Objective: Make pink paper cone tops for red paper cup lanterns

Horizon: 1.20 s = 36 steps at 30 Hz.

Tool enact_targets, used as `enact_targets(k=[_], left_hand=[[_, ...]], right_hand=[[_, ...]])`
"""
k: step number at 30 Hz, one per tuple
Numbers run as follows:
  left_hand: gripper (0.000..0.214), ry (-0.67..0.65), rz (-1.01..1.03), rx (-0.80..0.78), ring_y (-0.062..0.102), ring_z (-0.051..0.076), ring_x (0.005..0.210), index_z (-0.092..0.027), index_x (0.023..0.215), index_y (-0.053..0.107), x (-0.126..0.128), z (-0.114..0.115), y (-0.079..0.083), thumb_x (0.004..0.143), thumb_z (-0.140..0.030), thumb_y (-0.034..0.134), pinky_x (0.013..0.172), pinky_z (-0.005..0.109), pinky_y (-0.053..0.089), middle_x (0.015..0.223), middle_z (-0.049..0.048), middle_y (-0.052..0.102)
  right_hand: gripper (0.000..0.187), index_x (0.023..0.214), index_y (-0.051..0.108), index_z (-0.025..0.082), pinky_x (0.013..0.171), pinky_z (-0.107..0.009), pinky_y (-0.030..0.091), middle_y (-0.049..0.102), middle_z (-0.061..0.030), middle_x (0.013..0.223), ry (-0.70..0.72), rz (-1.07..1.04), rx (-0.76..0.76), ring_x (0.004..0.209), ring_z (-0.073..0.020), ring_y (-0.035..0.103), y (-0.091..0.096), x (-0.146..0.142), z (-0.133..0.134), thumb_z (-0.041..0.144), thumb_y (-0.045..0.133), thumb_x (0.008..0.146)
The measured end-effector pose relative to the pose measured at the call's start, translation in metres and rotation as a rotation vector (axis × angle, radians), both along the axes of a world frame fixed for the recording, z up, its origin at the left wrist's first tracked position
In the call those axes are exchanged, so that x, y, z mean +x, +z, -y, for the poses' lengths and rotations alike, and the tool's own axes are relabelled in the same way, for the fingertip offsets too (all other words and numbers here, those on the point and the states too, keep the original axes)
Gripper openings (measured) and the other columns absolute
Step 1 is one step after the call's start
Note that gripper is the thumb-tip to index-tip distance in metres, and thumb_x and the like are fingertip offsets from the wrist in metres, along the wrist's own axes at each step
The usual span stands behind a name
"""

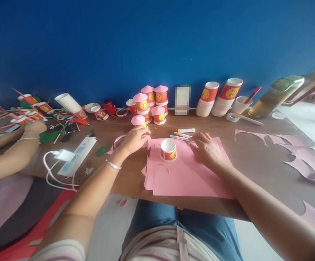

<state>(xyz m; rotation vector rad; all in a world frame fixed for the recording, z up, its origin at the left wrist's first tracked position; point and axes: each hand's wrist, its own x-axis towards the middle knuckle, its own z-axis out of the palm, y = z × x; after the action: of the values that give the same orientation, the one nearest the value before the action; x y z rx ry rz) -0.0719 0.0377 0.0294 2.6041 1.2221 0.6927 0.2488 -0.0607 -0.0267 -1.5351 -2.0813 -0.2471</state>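
My left hand (136,140) is at the front of a small red-and-gold paper cup with a pink cone roof (138,120). Its fingers stretch out to the right and partly hide that cup; whether they touch it is unclear. My right hand (207,146) rests over the pink paper sheets (184,177), fingers spread beside an orange pen (182,134) and a blue-white pen (179,138). A thin dark item by its thumb is too small to make out. Between my hands a short cup section (168,150) stands upright on the paper, near curved marks.
Roofed cups (161,95) stand stacked at the back, beside tall cup stacks (229,96) and a bottle (274,96). Pink offcuts (301,159) lie right. A power strip (77,156) with cables is left, near another person's hand (36,127).
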Motion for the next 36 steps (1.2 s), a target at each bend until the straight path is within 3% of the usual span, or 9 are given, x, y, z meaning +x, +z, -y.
enact_targets(k=[6,18,22,26,30,36], left_hand=[[0.013,0.08,-0.153,0.006,0.069,0.024,0.109,-0.021,0.105,0.071,-0.036,0.021,-0.005,0.095,-0.025,0.064,0.094,0.036,0.055,0.115,0.0055,0.074],[0.031,0.083,-0.295,0.103,0.069,0.028,0.114,-0.023,0.122,0.068,-0.037,0.023,-0.019,0.092,-0.018,0.063,0.092,0.039,0.057,0.125,0.0074,0.071],[0.032,0.086,-0.261,0.139,0.069,0.027,0.112,-0.024,0.126,0.067,-0.038,0.028,-0.018,0.095,-0.021,0.06,0.09,0.038,0.057,0.123,0.0073,0.071],[0.029,0.072,-0.168,0.138,0.07,0.024,0.109,-0.026,0.124,0.069,-0.032,0.037,-0.007,0.098,-0.028,0.057,0.088,0.034,0.058,0.124,0.0062,0.071],[0.028,0.05,-0.1,0.131,0.071,0.023,0.109,-0.025,0.121,0.069,-0.025,0.043,0.001,0.095,-0.024,0.058,0.087,0.033,0.058,0.124,0.006,0.072],[0.023,0.087,0.013,0.165,0.072,0.019,0.091,-0.022,0.116,0.069,-0.032,0.042,-0.011,0.098,-0.026,0.056,0.082,0.031,0.055,0.113,0.0063,0.073]], right_hand=[[0.024,0.107,0.073,0.019,0.086,-0.04,0.047,0.07,-0.0117,0.108,0.024,0.021,0.017,0.095,-0.0272,0.06,-0.007,-0.003,-0.001,0.029,0.052,0.102],[0.025,0.1,0.076,0.022,0.095,-0.041,0.047,0.07,-0.0115,0.108,-0.075,0.137,-0.063,0.099,-0.0272,0.061,-0.009,0.0,-0.006,0.026,0.051,0.103],[0.026,0.101,0.075,0.022,0.094,-0.04,0.047,0.071,-0.0114,0.106,-0.089,0.14,-0.061,0.099,-0.0262,0.063,-0.009,-0.002,-0.006,0.025,0.05,0.103],[0.022,0.1,0.074,0.02,0.09,-0.039,0.048,0.071,-0.0109,0.104,-0.075,0.166,-0.062,0.095,-0.026,0.063,-0.002,-0.004,-0.004,0.024,0.052,0.102],[0.02,0.102,0.072,0.02,0.086,-0.037,0.049,0.07,-0.0107,0.105,-0.043,0.195,-0.084,0.096,-0.0259,0.063,0.005,-0.008,0.0,0.023,0.052,0.101],[0.019,0.104,0.071,0.021,0.084,-0.037,0.05,0.07,-0.01,0.108,-0.076,0.206,-0.157,0.098,-0.0254,0.063,0.015,0.001,-0.007,0.024,0.052,0.101]])
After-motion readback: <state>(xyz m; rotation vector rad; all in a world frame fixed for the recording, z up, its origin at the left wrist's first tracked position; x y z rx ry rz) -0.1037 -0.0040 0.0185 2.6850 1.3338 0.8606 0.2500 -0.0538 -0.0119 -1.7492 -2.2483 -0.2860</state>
